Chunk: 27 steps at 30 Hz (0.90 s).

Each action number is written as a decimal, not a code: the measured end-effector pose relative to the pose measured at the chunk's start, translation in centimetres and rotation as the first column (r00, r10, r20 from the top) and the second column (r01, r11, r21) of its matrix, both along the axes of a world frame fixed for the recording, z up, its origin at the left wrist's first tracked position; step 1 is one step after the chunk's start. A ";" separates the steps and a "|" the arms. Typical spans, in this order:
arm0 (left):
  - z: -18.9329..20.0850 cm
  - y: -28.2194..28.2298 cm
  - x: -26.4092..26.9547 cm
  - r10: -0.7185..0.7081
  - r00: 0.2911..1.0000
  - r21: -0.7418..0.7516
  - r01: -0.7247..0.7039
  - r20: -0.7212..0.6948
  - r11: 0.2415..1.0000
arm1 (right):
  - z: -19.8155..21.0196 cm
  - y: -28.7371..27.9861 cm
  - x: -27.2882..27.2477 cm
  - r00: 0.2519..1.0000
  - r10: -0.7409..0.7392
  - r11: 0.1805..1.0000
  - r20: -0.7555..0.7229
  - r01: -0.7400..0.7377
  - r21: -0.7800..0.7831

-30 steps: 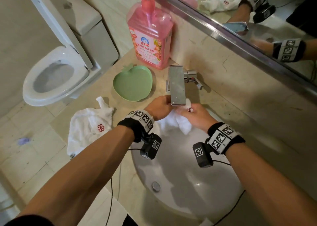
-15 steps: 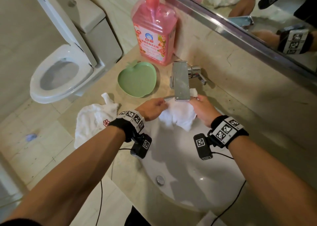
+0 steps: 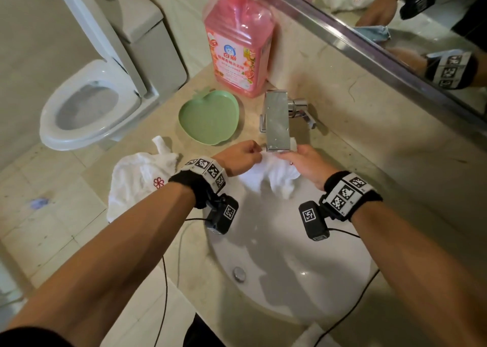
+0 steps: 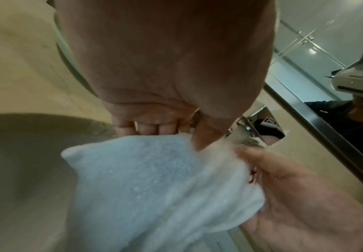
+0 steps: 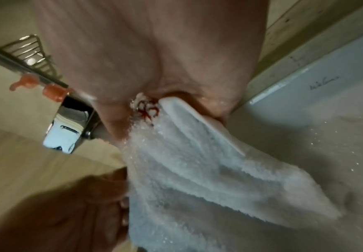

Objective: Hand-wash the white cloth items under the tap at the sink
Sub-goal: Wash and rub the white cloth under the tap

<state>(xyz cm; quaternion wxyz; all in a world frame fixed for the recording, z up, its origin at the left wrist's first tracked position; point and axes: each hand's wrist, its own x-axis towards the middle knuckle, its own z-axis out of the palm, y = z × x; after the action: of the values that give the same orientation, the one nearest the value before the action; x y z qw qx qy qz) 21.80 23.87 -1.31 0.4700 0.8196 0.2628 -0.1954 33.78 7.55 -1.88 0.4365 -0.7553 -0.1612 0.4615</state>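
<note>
A wet white cloth (image 3: 268,178) with a small red mark hangs over the white sink (image 3: 290,280), right below the chrome tap (image 3: 277,121). My left hand (image 3: 241,158) grips its left top edge with curled fingers. My right hand (image 3: 303,162) pinches its right top edge beside the spout. In the left wrist view the cloth (image 4: 165,187) drapes below my curled fingers (image 4: 152,127). In the right wrist view the cloth (image 5: 208,179) hangs from my grip, its red mark (image 5: 148,109) at the pinch. A second white cloth (image 3: 137,180) with a red flower lies on the counter, left of the sink.
A green apple-shaped dish (image 3: 209,117) and a pink detergent bottle (image 3: 238,46) stand behind the sink on the beige counter (image 3: 369,162). A mirror (image 3: 395,25) runs along the back wall. A toilet (image 3: 89,104) with raised lid is at left. Cables hang from my wrist cameras.
Both hands have drawn apart, spreading the cloth's top edge under the spout. The view has shifted slightly toward the counter.
</note>
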 end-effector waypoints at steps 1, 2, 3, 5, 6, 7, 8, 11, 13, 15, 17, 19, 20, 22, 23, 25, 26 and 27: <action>-0.3 0.0 -0.3 -0.031 0.999 0.009 0.031 -0.033 0.999 | -0.2 -0.1 0.2 0.997 -0.070 0.997 -0.011 0.070 -0.011; -0.5 0.0 -0.5 -0.065 0.996 0.032 0.067 -0.053 0.997 | -0.3 -0.2 0.3 0.991 -0.131 0.991 -0.023 0.130 -0.026; -0.7 -0.1 -0.6 -0.087 0.995 0.054 0.089 -0.050 0.995 | -0.4 -0.2 0.4 0.983 -0.179 0.984 -0.040 0.177 -0.034; -0.7 0.0 -0.5 -0.090 0.996 0.069 0.090 -0.003 0.993 | -0.2 -0.4 0.6 0.974 -0.209 0.978 -0.089 0.207 -0.034; -0.4 0.0 -0.3 -0.088 0.996 0.071 0.086 0.034 0.994 | 0.0 -0.5 0.6 0.978 -0.184 0.983 -0.099 0.181 -0.042; 0.0 0.0 -0.1 -0.097 0.993 0.069 0.092 0.070 0.993 | 0.1 -0.7 0.7 0.989 -0.127 0.991 -0.080 0.122 -0.059; 0.4 -0.1 0.2 -0.115 0.988 0.066 0.109 0.100 0.992 | 0.3 -0.9 0.6 0.998 -0.053 0.995 -0.042 0.049 -0.082; 1.6 -0.4 1.0 -0.206 0.970 0.079 0.197 0.130 0.977 | 1.0 -0.8 0.1 0.989 0.138 0.981 0.060 -0.128 -0.144; 1.7 -0.4 1.4 -0.222 0.971 0.105 0.212 0.093 0.972 | 1.5 -0.5 -0.2 0.971 0.196 0.966 0.133 -0.168 -0.198; 1.5 -0.2 1.7 -0.190 0.981 0.099 0.187 0.028 0.977 | 2.0 -0.4 -0.3 0.974 0.178 0.970 0.140 -0.149 -0.192; 1.1 0.1 1.6 -0.147 0.989 0.078 0.147 -0.007 0.986 | 2.4 -0.7 0.0 0.995 0.073 0.990 0.072 -0.063 -0.125; 0.2 0.1 1.3 -0.140 0.990 0.095 0.141 -0.017 0.985 | 2.5 -1.1 0.4 0.996 -0.090 0.992 0.028 0.092 -0.084; -0.3 -0.1 1.2 -0.136 0.991 0.101 0.137 -0.018 0.985 | 2.5 -1.4 0.6 0.986 -0.164 0.984 0.028 0.165 -0.066; -1.5 -0.6 0.9 -0.084 0.996 0.065 0.083 0.002 0.994 | 2.2 -1.8 1.0 0.967 -0.256 0.966 -0.010 0.256 -0.025; -1.9 -0.8 0.8 -0.044 0.999 0.030 0.043 0.029 0.999 | 2.1 -1.9 1.1 0.964 -0.262 0.965 -0.032 0.262 -0.011; -2.3 -0.9 0.9 0.056 0.994 -0.051 -0.051 0.098 0.997 | 1.8 -1.8 1.2 0.972 -0.228 0.974 -0.053 0.228 -0.007; -2.3 -0.9 1.0 0.115 0.985 -0.092 -0.103 0.127 0.990 | 1.6 -1.7 1.1 0.975 -0.213 0.977 -0.062 0.212 -0.020; -2.1 -0.9 1.1 0.178 0.972 -0.145 -0.155 0.155 0.977 | 1.4 -1.6 1.0 0.977 -0.200 0.980 -0.077 0.198 -0.033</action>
<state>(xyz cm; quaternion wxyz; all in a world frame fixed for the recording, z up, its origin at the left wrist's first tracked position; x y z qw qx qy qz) 22.87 22.99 -3.46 0.5583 0.7753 0.2769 -0.1028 34.79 5.92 -0.45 0.4773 -0.7538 -0.0613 0.4474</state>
